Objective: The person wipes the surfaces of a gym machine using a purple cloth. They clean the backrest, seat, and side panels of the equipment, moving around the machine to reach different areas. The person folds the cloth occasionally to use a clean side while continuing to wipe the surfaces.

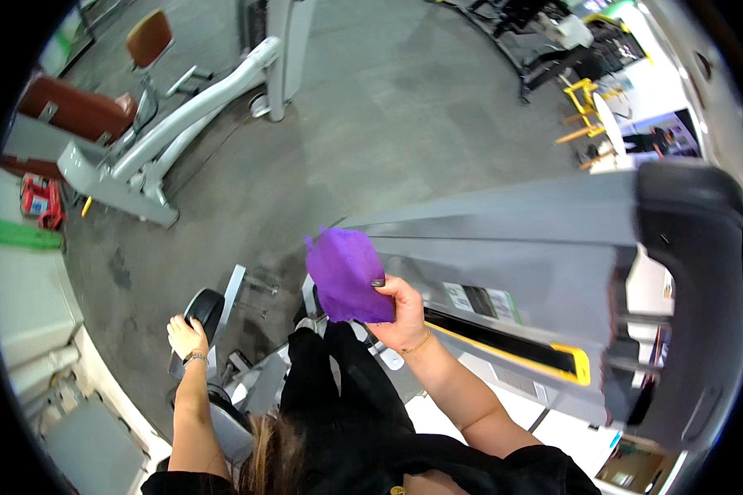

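Note:
A purple cloth (pixel 348 272), folded flat with a frayed edge, is pinched in my right hand (pixel 402 309), thumb on top. It is held up in front of my legs, beside the grey housing (pixel 501 272) of a gym machine. My left hand (pixel 187 336) rests on a round black pad (pixel 205 311) at my left, its fingers over the pad's near edge. The pad is attached to a silver metal bar (pixel 232 288). Part of the pad is hidden under my hand.
Another exercise machine with brown pads (pixel 74 111) and a thick grey frame arm (pixel 186 111) stands at the far left. A red case (pixel 41 201) sits by the wall. A yellow-framed slot (pixel 508 349) runs along the housing. More gym equipment (pixel 532 55) stands at the upper right.

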### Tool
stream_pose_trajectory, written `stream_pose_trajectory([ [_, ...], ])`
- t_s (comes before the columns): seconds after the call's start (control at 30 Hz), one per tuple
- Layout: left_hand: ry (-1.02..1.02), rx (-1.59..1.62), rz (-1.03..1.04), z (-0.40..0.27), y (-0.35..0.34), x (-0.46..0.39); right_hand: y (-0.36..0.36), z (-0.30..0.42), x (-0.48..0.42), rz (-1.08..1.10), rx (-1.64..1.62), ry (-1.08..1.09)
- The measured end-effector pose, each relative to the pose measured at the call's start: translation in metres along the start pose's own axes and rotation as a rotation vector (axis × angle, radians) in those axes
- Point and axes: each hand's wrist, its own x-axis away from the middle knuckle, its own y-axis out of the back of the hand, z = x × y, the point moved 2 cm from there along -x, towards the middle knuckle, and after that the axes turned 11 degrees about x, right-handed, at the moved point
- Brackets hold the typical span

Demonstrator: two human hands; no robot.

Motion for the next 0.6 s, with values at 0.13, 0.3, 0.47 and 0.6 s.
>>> stream_pose_trajectory([
  [0.13,0.029,-0.119,0.117,0.009,-0.009,0.004,-0.051,0.032,0.044,-0.007,-0.004,0.12],
  [0.3,0.142,-0.161,0.297,-0.001,-0.005,-0.005,-0.116,0.089,0.158,-0.152,0.022,0.489],
  [0.47,0.337,-0.182,0.327,-0.005,0.006,-0.01,-0.143,0.137,0.315,-0.019,0.434,1.667],
  [0.6,0.463,-0.181,0.498,-0.026,-0.011,-0.021,-0.175,0.153,0.4,-0.365,0.53,2.657],
])
